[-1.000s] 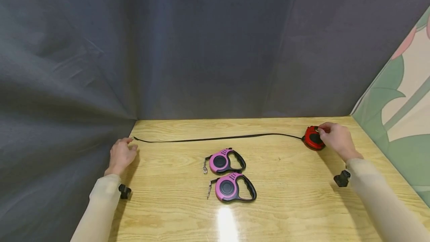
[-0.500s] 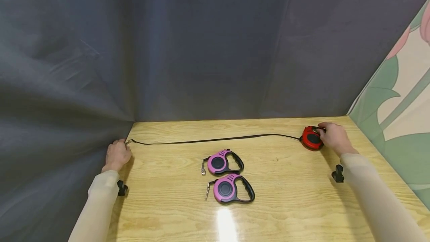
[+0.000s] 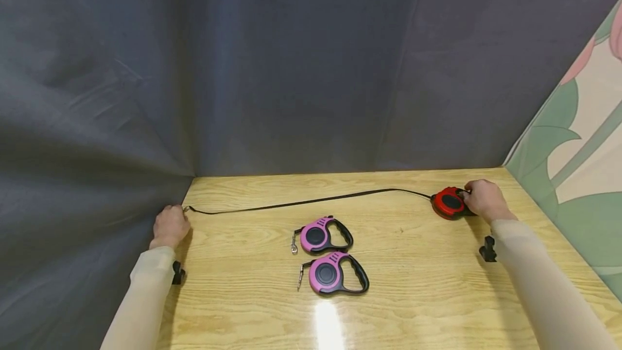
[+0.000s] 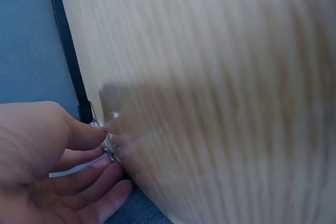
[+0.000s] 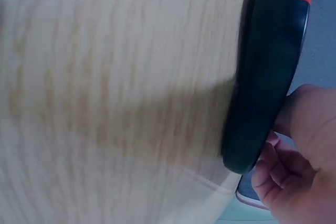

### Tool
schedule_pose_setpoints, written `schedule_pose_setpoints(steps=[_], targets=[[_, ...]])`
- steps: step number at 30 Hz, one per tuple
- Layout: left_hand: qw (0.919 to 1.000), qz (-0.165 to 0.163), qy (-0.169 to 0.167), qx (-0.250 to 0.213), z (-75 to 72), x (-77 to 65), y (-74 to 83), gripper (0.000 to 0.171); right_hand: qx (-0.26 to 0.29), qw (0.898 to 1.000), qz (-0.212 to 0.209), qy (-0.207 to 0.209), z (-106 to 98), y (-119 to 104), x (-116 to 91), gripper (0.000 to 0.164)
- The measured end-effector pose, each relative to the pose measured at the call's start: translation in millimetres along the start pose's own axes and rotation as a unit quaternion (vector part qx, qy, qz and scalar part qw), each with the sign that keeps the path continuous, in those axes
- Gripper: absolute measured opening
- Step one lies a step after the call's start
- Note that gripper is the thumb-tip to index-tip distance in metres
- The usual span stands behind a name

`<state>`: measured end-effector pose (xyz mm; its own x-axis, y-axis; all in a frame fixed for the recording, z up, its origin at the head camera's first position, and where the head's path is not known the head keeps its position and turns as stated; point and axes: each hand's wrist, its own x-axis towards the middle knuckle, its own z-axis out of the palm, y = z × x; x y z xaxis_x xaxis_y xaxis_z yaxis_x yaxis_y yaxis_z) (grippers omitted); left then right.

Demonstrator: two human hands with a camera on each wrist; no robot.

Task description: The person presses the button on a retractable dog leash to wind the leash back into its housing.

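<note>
A red retractable dog leash (image 3: 448, 202) lies at the right rear of the table, its black cord (image 3: 311, 201) drawn out far to the left. My right hand (image 3: 486, 199) grips its black handle (image 5: 265, 77); in the right wrist view the fingers curl behind that handle and are partly hidden. At the cord's left end, my left hand (image 3: 171, 226) pinches the metal clip (image 4: 109, 148) between thumb and fingers, close to the table. Two pink retractable leashes, an upper one (image 3: 315, 235) and a lower one (image 3: 325, 274), lie mid-table, apart from both hands.
The wooden table (image 3: 413, 307) meets a dark grey curtain (image 3: 301, 69) at the back and left. On the right side stands a panel with a floral pattern (image 3: 583, 188). Light glares off the table's near part.
My left hand has gone from fingers spread beside the clip to pinching it. The red leash has shifted slightly left and turned, its handle now lower, with my right hand still on it.
</note>
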<state>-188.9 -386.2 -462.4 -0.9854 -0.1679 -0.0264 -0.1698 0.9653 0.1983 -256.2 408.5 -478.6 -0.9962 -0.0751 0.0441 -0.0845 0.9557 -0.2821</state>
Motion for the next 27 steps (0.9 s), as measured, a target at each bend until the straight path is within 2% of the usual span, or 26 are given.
schedule_pose_setpoints(steps=[4, 8, 12, 21, 24, 27], targets=[[0.9999, -0.009, 0.005, 0.011, -3.6, -0.3, 0.2, 0.023, 0.023, 0.999, 0.024, -0.004, -0.2, 3.3, -2.3, 0.027], [0.9996, -0.016, 0.021, 0.011, -5.0, -1.3, -0.8, 0.019, 0.059, 0.997, 0.052, -0.012, -3.2, 2.9, -5.4, 0.033], [0.9993, -0.014, 0.032, 0.012, -5.4, -2.7, -1.8, 0.015, 0.090, 0.993, 0.078, -0.015, -6.1, 1.3, -9.5, 0.036], [0.9996, -0.021, -0.001, 0.021, -7.8, -8.5, -2.7, 0.025, 0.159, 0.980, 0.115, 0.012, -7.1, -3.1, -16.5, 0.039], [0.9994, -0.029, -0.004, 0.017, -11.2, -10.0, -4.6, 0.025, 0.189, 0.974, 0.123, 0.035, -7.8, -6.1, -18.4, 0.040], [0.9993, -0.036, -0.011, 0.007, -12.8, -12.4, -6.4, 0.024, 0.233, 0.962, 0.128, 0.057, -9.6, -8.6, -20.2, 0.042]])
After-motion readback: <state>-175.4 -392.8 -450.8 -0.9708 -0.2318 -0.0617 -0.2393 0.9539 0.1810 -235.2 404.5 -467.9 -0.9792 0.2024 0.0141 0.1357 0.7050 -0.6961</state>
